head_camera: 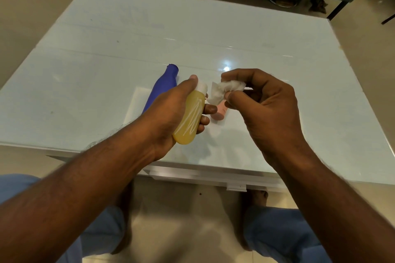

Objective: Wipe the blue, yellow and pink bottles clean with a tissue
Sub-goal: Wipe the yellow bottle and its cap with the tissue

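Observation:
My left hand (pixel 168 111) grips the yellow bottle (pixel 189 119), which has a white cap and white scribble marks on its side, and holds it tilted above the table. Just right of the cap, my right hand (pixel 265 100) pinches a crumpled white tissue (pixel 226 89) between thumb and fingers. The tissue is close to the bottle's cap but apart from it. The blue bottle (pixel 163 85) lies on the table behind my left hand, partly hidden. The pink bottle (pixel 220 112) lies on the table below the tissue, mostly covered by my hands.
The bottles lie on a pale glass-topped table (pixel 106 60) whose near edge runs just below my hands. My knees in blue trousers and my bare feet show under it. Dark furniture legs and a metal bowl (pixel 282 0) stand on the floor beyond the far edge.

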